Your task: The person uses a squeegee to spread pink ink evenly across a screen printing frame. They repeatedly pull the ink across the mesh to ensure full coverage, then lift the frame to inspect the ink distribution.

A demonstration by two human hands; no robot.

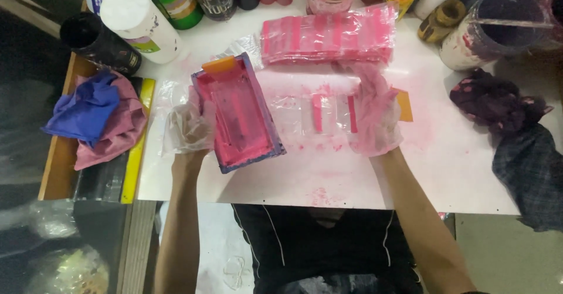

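Both gloved hands divide the work: the left hand (189, 128) clasps the pink-inked rectangular printing frame (239, 113), tilted up off the white tabletop (457, 159), so the right hand (374, 113), fingers spread flat and gripping nothing, can press on the clear plastic bag (305, 113) beside it.

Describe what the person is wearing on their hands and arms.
Both hands wear thin, loose, see-through plastic gloves. The left glove is mostly clear and crinkled, with faint pink smears. The right glove is heavily stained pink all over. Both forearms are bare, with no sleeves, watch or bands visible.
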